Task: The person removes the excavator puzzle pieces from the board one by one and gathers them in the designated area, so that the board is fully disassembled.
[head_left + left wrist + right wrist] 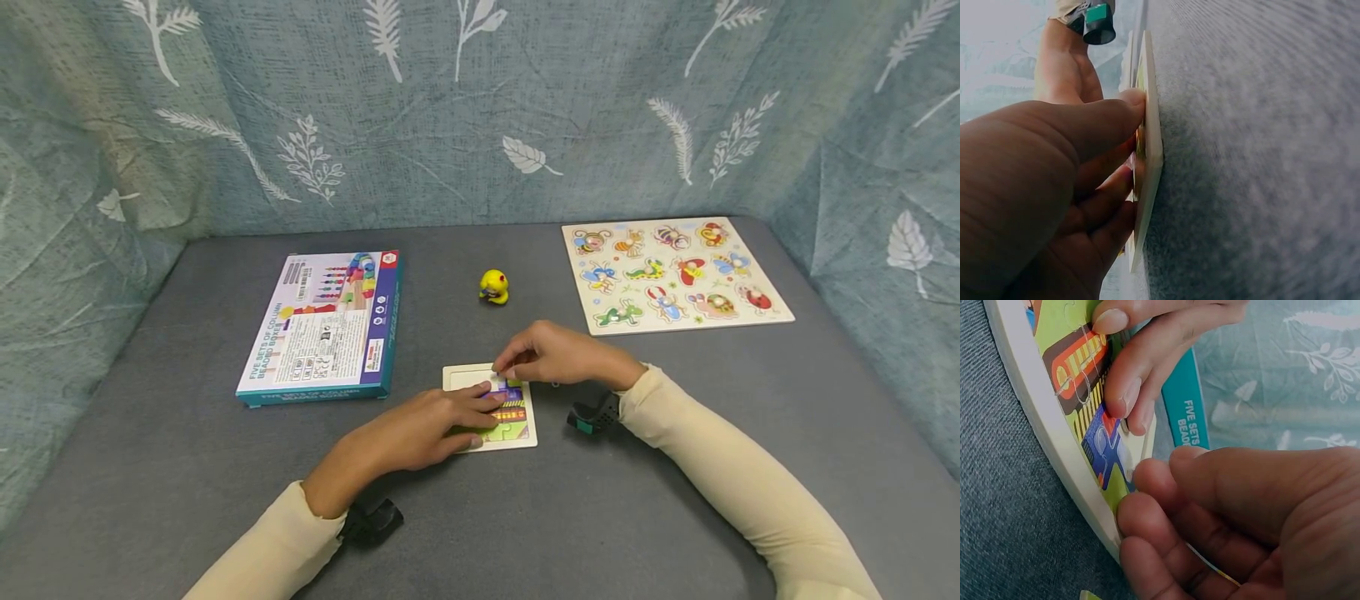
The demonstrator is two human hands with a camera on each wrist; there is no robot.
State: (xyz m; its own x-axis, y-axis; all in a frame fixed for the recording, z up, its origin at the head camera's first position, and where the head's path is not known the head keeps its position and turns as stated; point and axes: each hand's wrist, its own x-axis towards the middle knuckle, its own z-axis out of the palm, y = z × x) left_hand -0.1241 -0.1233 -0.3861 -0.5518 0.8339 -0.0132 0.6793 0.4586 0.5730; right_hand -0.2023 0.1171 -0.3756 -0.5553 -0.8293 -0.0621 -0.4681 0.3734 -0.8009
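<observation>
A small wooden-framed jigsaw puzzle (528, 433) lies flat on the grey table, its pieces showing a purple, orange and green picture. The person's left hand (442, 423) rests on it from the left, with fingers spread and fairly straight over the pieces. In the left wrist view its thumb (1110, 119) touches the near part of the frame. The right hand (551, 354) is at the far right corner, fingers curled and thumb close to the index fingertip. There they hold a green-edged puzzle piece (1115, 491), mostly hidden by the fingertips in the right wrist view.
A teal-and-white beaded-box carton (322, 333) lies at left. Behind the puzzle stands a small yellow toy (493, 287). An insect peg board (678, 275) lies at back right. Part of a green-topped loose piece (1089, 595) shows beside the puzzle. Patterned cloth (450, 117) hangs behind.
</observation>
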